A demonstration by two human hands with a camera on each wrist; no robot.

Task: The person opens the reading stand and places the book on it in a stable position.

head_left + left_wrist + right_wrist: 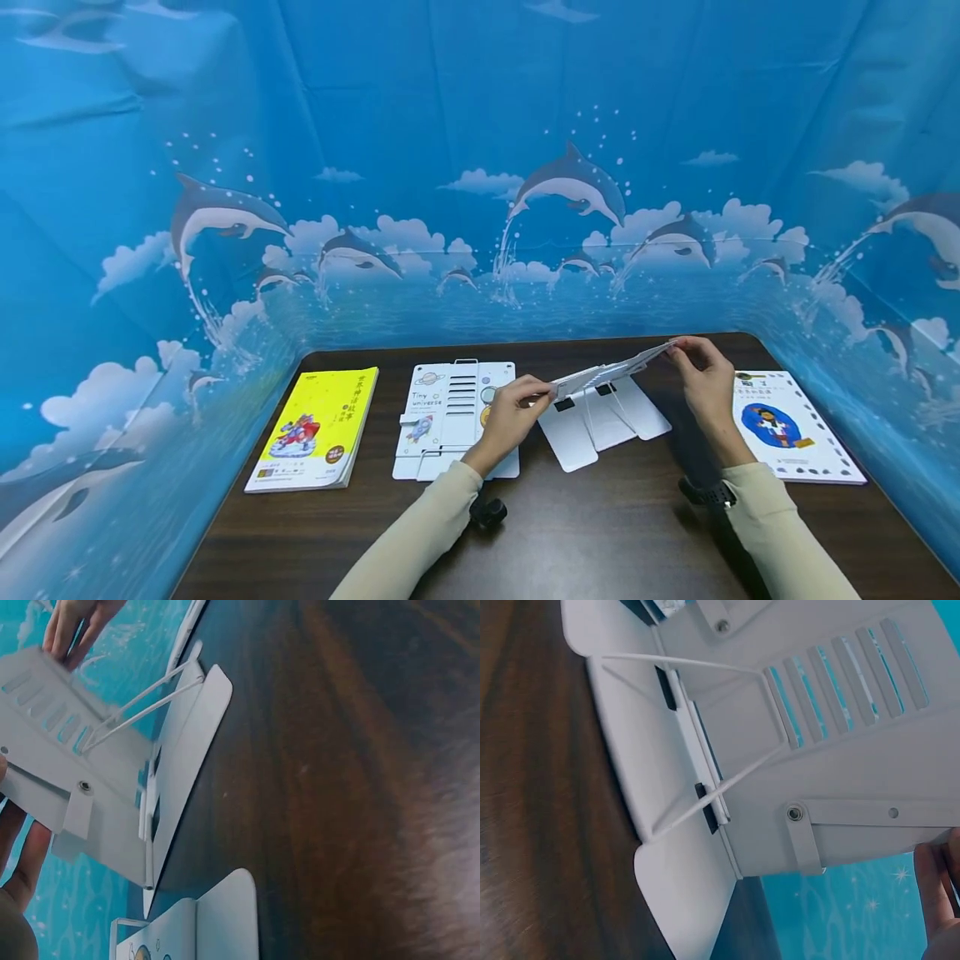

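Note:
A white folding book stand (pixel 618 421) stands partly unfolded right of the table's middle, its slotted back panel raised at a slant over the base plate. My left hand (pixel 513 417) pinches the panel's left edge. At the panel's far right corner, my right hand (pixel 707 387) grips it between thumb and fingers. In the right wrist view, a wire prop runs from the base to the lowest slot of the panel (pixel 757 720). Riveted bracket arms (pixel 885 812) lie on the panel's rear side. The left wrist view shows fingers (pixel 34 859) behind the edge.
A second white book stand (pixel 427 408), printed "Tiny universe", lies folded flat left of my left hand. A yellow book (pixel 315 433) is at the table's left, a white book (pixel 787 425) at its right. Blue dolphin-print sheeting (pixel 465 183) surrounds the dark wooden table (pixel 585 533).

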